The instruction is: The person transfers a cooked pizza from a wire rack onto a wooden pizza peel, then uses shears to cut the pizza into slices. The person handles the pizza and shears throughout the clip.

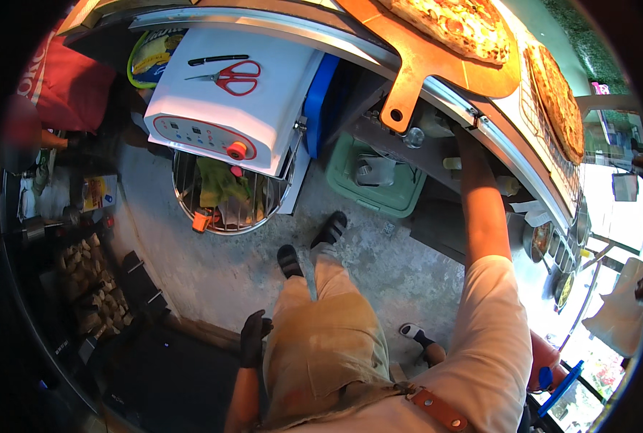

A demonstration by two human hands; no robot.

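Note:
My left hand (253, 339), in a black glove, hangs beside the apron (327, 335) at my hip with its fingers loosely apart and nothing in it. My right arm reaches in under the metal-edged counter (451, 103). Deep in shadow on the shelf there, my right hand (462, 132) is mostly hidden, so what it touches cannot be made out. Near it are a clear glass or jar (414, 138) and a pale-capped bottle (452, 163). Above, the handle of a pizza peel (405, 94) juts past the counter edge, with a pizza (462, 30) on its blade.
Another pizza (557, 103) rests on a wire rack. Red-handled scissors (237, 78) and a black pen (218, 59) lie on a white mixer (218, 108) with a wire bowl guard. A green lidded bin (348, 178) stands on the floor. Behind me is another person's foot (412, 331).

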